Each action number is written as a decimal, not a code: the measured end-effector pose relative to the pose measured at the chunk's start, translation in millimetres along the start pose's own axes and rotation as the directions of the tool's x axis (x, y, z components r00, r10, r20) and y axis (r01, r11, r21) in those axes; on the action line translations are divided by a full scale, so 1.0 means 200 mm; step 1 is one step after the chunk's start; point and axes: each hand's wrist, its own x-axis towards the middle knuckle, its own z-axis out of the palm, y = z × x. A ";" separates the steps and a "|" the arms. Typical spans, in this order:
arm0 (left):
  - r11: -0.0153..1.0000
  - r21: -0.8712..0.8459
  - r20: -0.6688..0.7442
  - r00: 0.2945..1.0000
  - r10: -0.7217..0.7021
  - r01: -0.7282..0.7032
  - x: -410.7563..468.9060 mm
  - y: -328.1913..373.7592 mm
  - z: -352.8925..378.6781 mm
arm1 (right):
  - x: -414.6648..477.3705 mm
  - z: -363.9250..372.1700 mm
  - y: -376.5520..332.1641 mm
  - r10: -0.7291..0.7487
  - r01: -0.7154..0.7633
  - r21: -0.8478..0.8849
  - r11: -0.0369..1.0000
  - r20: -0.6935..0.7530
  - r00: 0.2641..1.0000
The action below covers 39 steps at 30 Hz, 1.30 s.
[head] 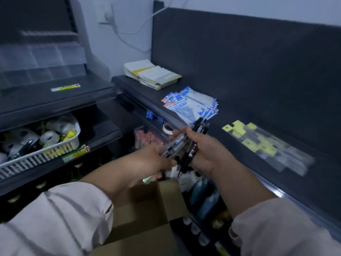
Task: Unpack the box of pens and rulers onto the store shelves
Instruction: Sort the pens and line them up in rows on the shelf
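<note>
The fingers [185, 131] of your right hand [204, 152] are curled round a bunch of dark pens [192, 147]. Your left hand [151, 160] grips clear-barrelled pens [174, 145] touching them. Both are over the open cardboard box [145, 211], near the dark shelf [230, 150]. Ruler packs [191, 106] lie farther back on it.

The loose left sleeve [55, 215] and the right sleeve [276, 230] are of pale, off-white cloth with soft folds, and each one ends in a cuff on the forearm. The left hand [147, 161] and the right hand [203, 150] are bare.
</note>
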 end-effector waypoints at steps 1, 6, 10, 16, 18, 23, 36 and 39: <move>1.000 0.011 0.029 0.999 0.027 -0.027 0.00 0.04 0.05 | -0.04 -0.05 -0.04 -0.015 0.016 0.003 1.000 -0.023 1.000; 0.992 0.114 0.041 0.998 0.057 -0.062 0.04 0.22 0.38 | -0.29 -0.37 -0.26 -0.069 0.083 0.077 0.994 -0.168 0.983; 0.990 0.125 -0.015 0.998 0.068 -0.065 0.07 0.38 0.69 | -0.54 -0.68 -0.43 -0.124 0.167 0.115 0.979 -0.310 0.942; 0.983 -0.154 -0.009 0.995 0.099 -0.100 0.04 0.60 1.18 | -0.91 -1.02 -0.59 -0.164 0.241 0.159 0.957 -0.387 0.907; 0.981 -0.171 0.054 0.994 0.099 -0.088 0.03 0.64 1.34 | -1.00 -1.11 -0.62 -0.190 0.271 0.168 0.948 -0.386 0.903; 0.950 -0.302 0.083 0.991 0.109 -0.080 0.03 0.73 1.70 | -1.21 -1.31 -0.65 -0.220 0.311 0.180 0.933 -0.399 0.890; 0.955 -0.289 0.113 0.988 0.104 -0.068 0.10 0.87 2.16 | -1.51 -1.77 -0.69 -0.129 0.314 0.232 0.921 -0.578 0.806; 0.971 -0.221 0.187 0.974 0.130 -0.087 0.16 0.89 2.24 | -1.60 -1.88 -0.70 -0.128 0.410 0.255 0.876 -0.696 0.706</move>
